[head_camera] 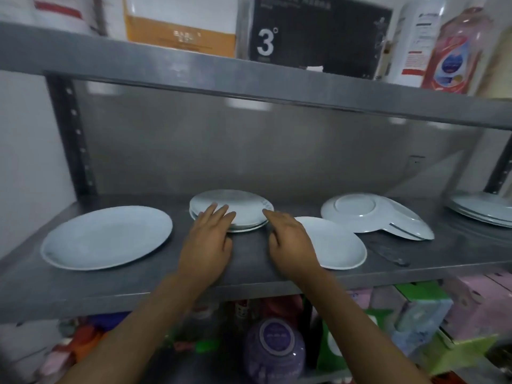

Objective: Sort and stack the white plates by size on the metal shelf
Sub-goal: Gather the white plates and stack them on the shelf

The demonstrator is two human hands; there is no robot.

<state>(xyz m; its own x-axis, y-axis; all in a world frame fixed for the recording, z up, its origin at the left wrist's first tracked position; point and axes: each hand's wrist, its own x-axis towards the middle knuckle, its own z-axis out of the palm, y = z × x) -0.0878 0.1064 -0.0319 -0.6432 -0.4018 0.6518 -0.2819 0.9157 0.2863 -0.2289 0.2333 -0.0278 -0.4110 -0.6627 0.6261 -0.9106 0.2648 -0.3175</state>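
Note:
On the metal shelf (249, 261) a small stack of white plates (243, 206) stands in the middle. My left hand (207, 242) lies with straight fingers on the stack's front left rim. My right hand (288, 239) touches the stack's right rim with its fingertips. A large oval plate (108, 236) lies at the left. Another white plate (335, 245) lies to the right, partly under my right hand. Farther right an upturned plate (357, 210) leans over another plate (410, 225). A further stack (484, 207) sits at the far right edge.
A dark knife-like tool (388, 253) lies on the shelf near the front right. The upper shelf carries boxes (318, 31) and bottles (454, 48). Below the plate shelf are a purple jar (274, 353) and coloured packages (424, 314). A perforated upright (74, 134) stands at the left.

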